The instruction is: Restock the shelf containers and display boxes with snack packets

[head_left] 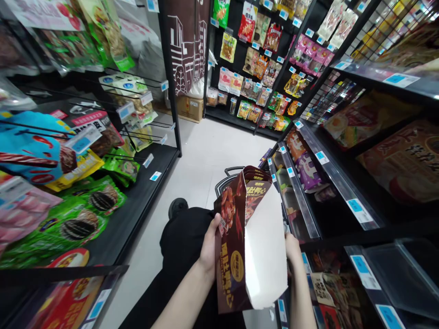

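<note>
Between my two hands is a dark maroon cardboard display box (pixel 230 269) with gold lettering and food pictures. Its cut-away side faces up and shows the bare white inside. A few matching maroon packets (pixel 258 178) stand at its far end. My left hand (pixel 210 242) is closed on the box's left wall, the thumb on the printed face. On the right side, my right hand (pixel 291 249) is against the box's edge; its fingers are mostly hidden behind the box. Just beyond the box, the black handles of a basket (pixel 226 180) show partly.
Left, a black shelf (pixel 147 183) holds hanging snack bags and green packets (pixel 78 224). Right, tiered shelves with price tags (pixel 356 205) stand close to my right arm. A cardboard box (pixel 190 108) sits on the pale floor (pixel 212 146) near the back rack of snacks (pixel 260 68).
</note>
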`<state>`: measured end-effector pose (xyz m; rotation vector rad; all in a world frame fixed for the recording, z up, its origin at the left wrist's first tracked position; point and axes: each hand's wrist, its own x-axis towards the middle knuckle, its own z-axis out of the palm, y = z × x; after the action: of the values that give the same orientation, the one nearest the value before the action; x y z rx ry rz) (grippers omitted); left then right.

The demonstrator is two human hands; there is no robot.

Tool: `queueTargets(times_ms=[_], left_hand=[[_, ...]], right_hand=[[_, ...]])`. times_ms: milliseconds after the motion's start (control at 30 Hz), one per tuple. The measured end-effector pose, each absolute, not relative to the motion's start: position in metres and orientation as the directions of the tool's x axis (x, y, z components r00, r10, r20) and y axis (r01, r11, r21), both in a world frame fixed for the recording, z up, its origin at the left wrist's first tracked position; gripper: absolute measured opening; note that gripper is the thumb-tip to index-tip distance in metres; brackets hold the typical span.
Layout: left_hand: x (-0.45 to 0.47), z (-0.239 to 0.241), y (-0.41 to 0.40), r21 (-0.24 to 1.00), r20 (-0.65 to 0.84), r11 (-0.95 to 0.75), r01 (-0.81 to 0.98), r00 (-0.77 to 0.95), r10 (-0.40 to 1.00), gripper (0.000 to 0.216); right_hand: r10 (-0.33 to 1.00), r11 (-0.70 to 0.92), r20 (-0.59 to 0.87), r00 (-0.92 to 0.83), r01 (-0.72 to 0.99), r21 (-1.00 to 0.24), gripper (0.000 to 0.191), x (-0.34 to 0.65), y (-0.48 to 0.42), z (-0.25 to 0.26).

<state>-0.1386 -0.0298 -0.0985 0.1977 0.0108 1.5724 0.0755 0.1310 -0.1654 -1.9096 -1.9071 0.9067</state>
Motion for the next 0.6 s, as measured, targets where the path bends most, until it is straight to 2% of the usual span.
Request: queueTargets(times_ms=[167,300,367,433,500,567,600], left_hand=[[-0.139,-0.097,-0.030,0.137,0.122,-0.042,-0.990,-0.025,0.992,0.058],[-0.138,-0.100,-0.030,0.128,0.107,-0.033,-0.991,-0.019,0.994,0.056],[-0.138,-0.103,-0.029,0.127,0.102,-0.023,-0.992,-0.010,0.995,0.056],[-0.138,-0.106,-0.030,0.127,0.092,-0.016,-0.992,-0.005,0.996,0.056],[-0.137,-0.110,-0.030,0.123,0.062,-0.005,-0.992,0.003,0.998,0.055],[-0.137,-0.114,-0.031,0.117,0.014,0.014,-0.993,0.016,1.000,0.052],[-0.136,-0.116,-0.031,0.115,-0.004,0.021,-0.993,0.021,1.000,0.050]], right_hand=[[0.977,-0.105,-0.194,-0.090,0.589,-0.802,0.021,0.049,0.138,-0.169],[0.983,-0.056,-0.131,-0.125,0.475,-0.878,0.025,0.040,0.141,-0.153],[0.986,-0.014,-0.083,-0.144,0.426,-0.905,0.035,0.039,0.136,-0.135],[0.983,0.093,0.033,-0.180,0.336,-0.937,0.043,0.037,0.127,-0.108],[0.943,0.288,0.238,-0.231,0.216,-0.933,0.040,0.031,0.114,-0.073],[0.840,0.511,0.448,-0.307,0.169,-0.843,0.033,0.020,0.101,-0.036],[0.773,0.609,0.518,-0.367,0.198,-0.768,0.032,0.014,0.096,-0.020]])
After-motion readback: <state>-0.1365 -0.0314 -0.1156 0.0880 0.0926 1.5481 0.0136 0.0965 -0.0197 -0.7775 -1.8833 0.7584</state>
